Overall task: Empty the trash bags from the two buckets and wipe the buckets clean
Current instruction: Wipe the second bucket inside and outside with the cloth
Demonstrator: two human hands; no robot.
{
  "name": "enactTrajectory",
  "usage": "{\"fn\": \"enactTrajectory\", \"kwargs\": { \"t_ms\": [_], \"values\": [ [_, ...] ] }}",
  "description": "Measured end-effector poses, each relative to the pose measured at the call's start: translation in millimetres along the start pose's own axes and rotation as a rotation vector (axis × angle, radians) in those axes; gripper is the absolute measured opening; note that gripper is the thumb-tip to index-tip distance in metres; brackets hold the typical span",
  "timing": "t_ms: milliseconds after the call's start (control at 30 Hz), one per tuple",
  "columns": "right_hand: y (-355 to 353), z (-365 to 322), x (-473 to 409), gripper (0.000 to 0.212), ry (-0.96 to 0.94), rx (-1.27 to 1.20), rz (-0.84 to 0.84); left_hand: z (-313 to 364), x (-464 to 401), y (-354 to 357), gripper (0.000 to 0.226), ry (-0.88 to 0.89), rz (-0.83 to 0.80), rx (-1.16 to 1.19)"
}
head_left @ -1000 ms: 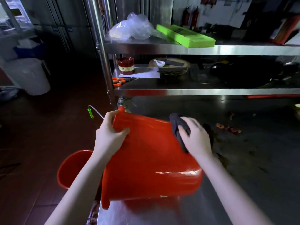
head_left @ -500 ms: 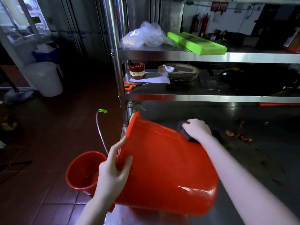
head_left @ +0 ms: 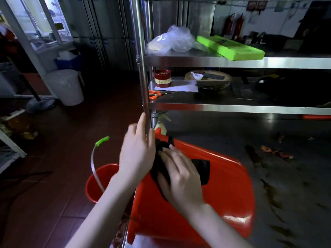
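Observation:
A large red bucket (head_left: 223, 197) lies on its side on the steel table (head_left: 290, 176), its mouth turned left toward the table edge. A dark cloth (head_left: 202, 170) is spread on the bucket's upper wall. My right hand (head_left: 179, 176) presses down on the cloth with fingers extended. My left hand (head_left: 138, 151) is at the bucket's rim beside the cloth, fingers straight and pointing up; whether it holds the cloth's edge is hidden. A second red bucket (head_left: 100, 183) stands on the floor below the table's left edge, its green-tipped wire handle (head_left: 100, 149) raised.
A steel shelf post (head_left: 143, 68) rises just behind my left hand, with a spray bottle (head_left: 161, 122) next to it. Shelves hold scissors (head_left: 155, 94), a red tin (head_left: 162, 78), a plastic bag (head_left: 172, 41) and a green box (head_left: 231, 47). Food scraps (head_left: 275, 152) litter the table. A white bin (head_left: 66, 86) stands on the floor.
My right hand slid the cloth from the bucket's far side toward the rim. My left hand left the bucket's side and rose to the rim beside the cloth.

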State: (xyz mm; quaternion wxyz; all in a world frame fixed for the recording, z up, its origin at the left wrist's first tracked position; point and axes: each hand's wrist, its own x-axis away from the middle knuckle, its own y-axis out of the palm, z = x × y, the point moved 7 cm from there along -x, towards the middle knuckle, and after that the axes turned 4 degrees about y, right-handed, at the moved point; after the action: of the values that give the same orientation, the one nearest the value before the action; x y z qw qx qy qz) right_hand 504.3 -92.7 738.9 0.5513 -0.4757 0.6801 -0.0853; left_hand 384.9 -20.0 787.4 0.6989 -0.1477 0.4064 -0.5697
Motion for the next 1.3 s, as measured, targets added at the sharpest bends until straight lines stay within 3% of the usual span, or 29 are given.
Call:
{"fn": "enactTrajectory", "kwargs": {
  "t_ms": [67, 133, 233, 333, 400, 533, 600, 733, 800, 900, 967, 1033, 1100, 1167, 1233, 1300],
  "values": [
    [-4.2, -6.5, 13.3, 0.04, -0.04, -0.002, -0.021, -10.1, -7.6, 36.3, 0.061, -0.392, -0.349, 0.273],
    [-9.5, -8.2, 21.0, 0.041, -0.05, 0.014, -0.028, -14.0, -3.8, 57.4, 0.055, -0.522, -0.446, 0.435],
    [-15.1, -4.7, 14.4, 0.039, 0.007, 0.028, -0.027, -22.0, 0.5, 59.5, 0.038, -0.466, -0.323, 0.525],
    [-14.4, 14.1, -18.0, 0.038, 0.156, 0.088, -0.019, -28.4, 13.3, 47.9, 0.035, -0.299, -0.237, 0.53],
    [-0.7, 40.6, -54.4, 0.033, 0.327, 0.129, -0.121, -34.3, 26.1, 40.4, 0.039, -0.194, -0.218, 0.539],
    [40.0, 95.1, -108.1, 0.028, 0.625, 0.113, -0.389, -43.5, 38.8, 37.2, 0.05, -0.196, -0.277, 0.506],
    [37.4, 89.2, -98.8, 0.029, 0.543, 0.125, -0.355, -41.5, 33.4, 39.3, 0.053, -0.2, -0.296, 0.466],
    [-5.1, 31.3, -7.3, 0.041, 0.098, 0.059, -0.206, -37.2, 21.0, 40.3, 0.048, -0.16, -0.263, 0.437],
    [-16.8, 32.9, 14.6, 0.04, -0.001, 0.067, -0.178, -38.9, 21.8, 40.6, 0.058, -0.148, -0.277, 0.445],
    [-17.2, 84.5, -26.2, 0.033, 0.269, 0.148, -0.125, -43.4, 23.3, 43.3, 0.081, -0.142, -0.324, 0.452],
    [-6.6, 135.2, -62.3, 0.025, 0.587, 0.199, -0.232, -43.2, 22.7, 42.6, 0.083, -0.153, -0.315, 0.454],
    [2.5, 167.7, -76.9, 0.024, 0.787, 0.218, -0.345, -42.2, 20.8, 43.2, 0.084, -0.162, -0.303, 0.444],
    [-2.6, 158.4, -70.3, 0.024, 0.698, 0.215, -0.292, -42.5, 17.2, 45.7, 0.085, -0.167, -0.3, 0.436],
    [-19.2, 120.4, -35.8, 0.032, 0.449, 0.16, -0.153, -43.4, 13.2, 48.3, 0.085, -0.168, -0.294, 0.432],
    [-33.6, 84.7, 11.6, 0.04, 0.216, 0.067, -0.169, -44.4, 9.7, 51.1, 0.085, -0.169, -0.299, 0.437],
    [-46.0, 86.2, 29.8, 0.042, 0.109, 0.051, -0.242, -43.4, 7.2, 52.0, 0.084, -0.162, -0.306, 0.448]
  ]
}}
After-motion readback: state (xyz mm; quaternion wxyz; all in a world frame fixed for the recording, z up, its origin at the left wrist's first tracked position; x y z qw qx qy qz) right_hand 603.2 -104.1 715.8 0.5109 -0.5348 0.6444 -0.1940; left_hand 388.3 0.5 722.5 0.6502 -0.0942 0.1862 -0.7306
